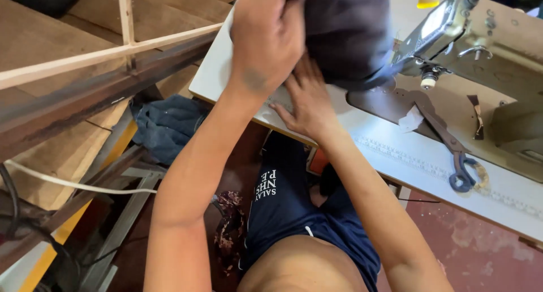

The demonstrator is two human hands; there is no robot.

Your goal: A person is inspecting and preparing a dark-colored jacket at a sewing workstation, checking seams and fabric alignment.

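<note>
Dark fabric bundle (345, 31) held up over the near edge of the white table (396, 150), both hands on it.

Left hand (266, 37) closes its grip over the bundle's left side; right hand (305, 99) presses beneath it, fingers spread, how far its grip closes hidden by cloth. Sewing machine (486, 48) stands just right of the bundle. Scissors (452, 150) lie toward the table's right end beside a measuring tape (407, 159) along the near edge.

torso: bare, no shirt | arms: bare, no sleeves | shorts (294, 213): dark navy, white lettering on one leg, small white mark near the waistband | left wrist: dark smudge-like mark
</note>
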